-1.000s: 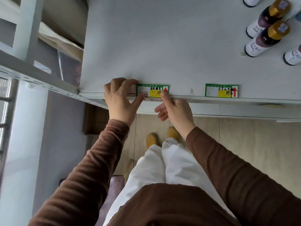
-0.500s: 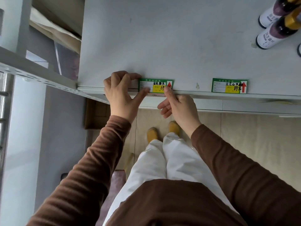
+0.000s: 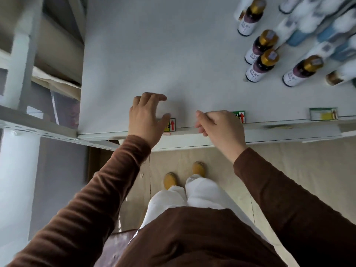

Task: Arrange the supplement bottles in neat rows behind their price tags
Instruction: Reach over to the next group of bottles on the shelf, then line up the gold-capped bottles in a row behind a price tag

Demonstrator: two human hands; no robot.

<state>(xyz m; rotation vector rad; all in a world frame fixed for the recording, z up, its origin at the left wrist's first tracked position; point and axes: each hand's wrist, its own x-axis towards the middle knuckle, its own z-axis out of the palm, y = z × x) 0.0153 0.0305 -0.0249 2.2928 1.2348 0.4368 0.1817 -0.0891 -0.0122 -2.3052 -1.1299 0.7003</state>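
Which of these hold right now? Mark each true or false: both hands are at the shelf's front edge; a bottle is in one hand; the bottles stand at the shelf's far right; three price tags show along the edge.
1. Left hand and right hand are at the shelf front edge. True.
2. One hand holds a bottle. False: neither holds one.
3. The bottles stand at the far right. True.
4. No price tags show. False: three do, one partly under the left hand.
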